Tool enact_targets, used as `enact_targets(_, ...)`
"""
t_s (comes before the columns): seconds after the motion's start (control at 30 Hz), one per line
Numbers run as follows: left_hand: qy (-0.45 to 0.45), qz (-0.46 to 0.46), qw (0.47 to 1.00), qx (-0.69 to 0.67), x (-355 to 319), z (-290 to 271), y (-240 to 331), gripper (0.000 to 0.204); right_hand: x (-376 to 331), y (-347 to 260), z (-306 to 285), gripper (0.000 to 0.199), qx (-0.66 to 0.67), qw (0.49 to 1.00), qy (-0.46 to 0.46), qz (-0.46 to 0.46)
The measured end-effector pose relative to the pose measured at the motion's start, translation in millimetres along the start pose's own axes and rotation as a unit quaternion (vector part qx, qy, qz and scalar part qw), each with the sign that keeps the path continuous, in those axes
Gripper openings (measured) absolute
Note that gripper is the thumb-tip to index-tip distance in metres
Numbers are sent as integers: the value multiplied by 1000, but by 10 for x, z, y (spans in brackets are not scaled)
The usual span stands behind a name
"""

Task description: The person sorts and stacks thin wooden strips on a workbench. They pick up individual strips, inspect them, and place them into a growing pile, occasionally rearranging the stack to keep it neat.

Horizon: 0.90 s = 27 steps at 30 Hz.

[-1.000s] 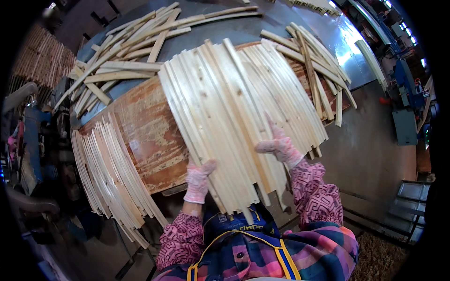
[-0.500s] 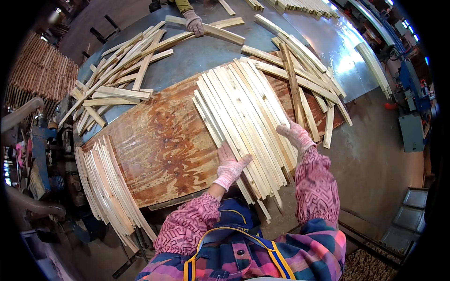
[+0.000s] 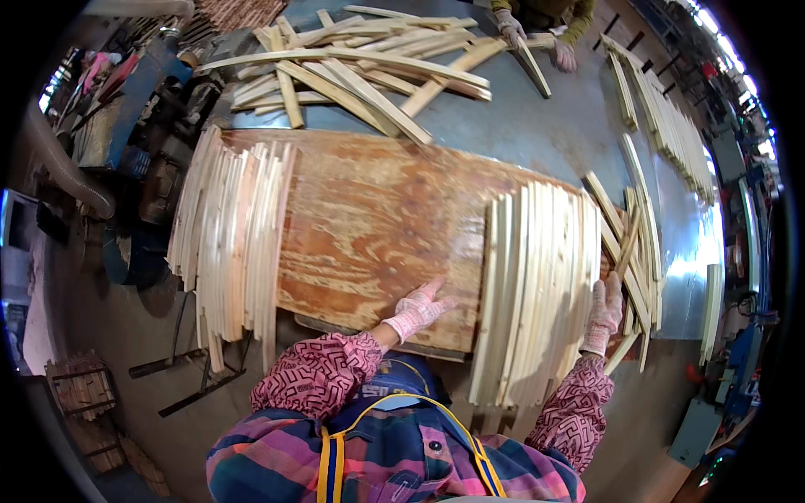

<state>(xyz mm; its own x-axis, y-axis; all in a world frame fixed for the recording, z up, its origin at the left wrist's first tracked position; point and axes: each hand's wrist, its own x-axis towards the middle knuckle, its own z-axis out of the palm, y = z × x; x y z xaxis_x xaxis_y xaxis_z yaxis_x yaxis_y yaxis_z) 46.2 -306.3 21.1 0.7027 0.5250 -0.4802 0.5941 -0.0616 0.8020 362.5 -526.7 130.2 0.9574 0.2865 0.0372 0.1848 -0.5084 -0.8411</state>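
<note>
Pale wooden strips lie side by side in a row (image 3: 545, 277) on the right part of a worn plywood board (image 3: 369, 226). Flat along that row's right edge rests my right hand (image 3: 602, 318), in a pink-and-white glove, its fingers stretched out. My left hand (image 3: 421, 308), gloved alike, is over the bare plywood left of the row, fingers spread and nothing in them. Another row of strips (image 3: 231, 235) covers the board's left end. Beside my right hand, loose strips (image 3: 633, 268) cross each other.
A tangled heap of strips (image 3: 360, 63) lies on the metal table (image 3: 520, 126) beyond the board. Across the table, a co-worker's gloved hands (image 3: 511, 29) handle a strip (image 3: 534, 69). More strips (image 3: 675, 126) lie at the far right. A blue machine with a hose (image 3: 71, 168) stands left.
The view has swung, so the left row and heap sit more centrally. My left hand has left the right row's left edge for the plywood; my right hand stays along its right edge.
</note>
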Motion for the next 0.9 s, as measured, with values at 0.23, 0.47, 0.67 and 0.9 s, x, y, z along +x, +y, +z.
enact_targets(0.23,23,-29,983,-180,568,-1310,-391,63,-352,-1164,2447,58,-47,973,-208,-88)
enact_targets(0.47,128,-36,955,-265,644,-2211,-628,61,496,-2286,4242,71,-336,885,-272,-175)
enact_targets(0.67,137,-60,964,-220,852,-2220,-910,60,327,-2073,4952,66,-394,826,-392,-90)
enact_targets(0.9,167,87,807,560,957,-3359,286,55,-406,-1625,3383,64,-535,678,-471,-182)
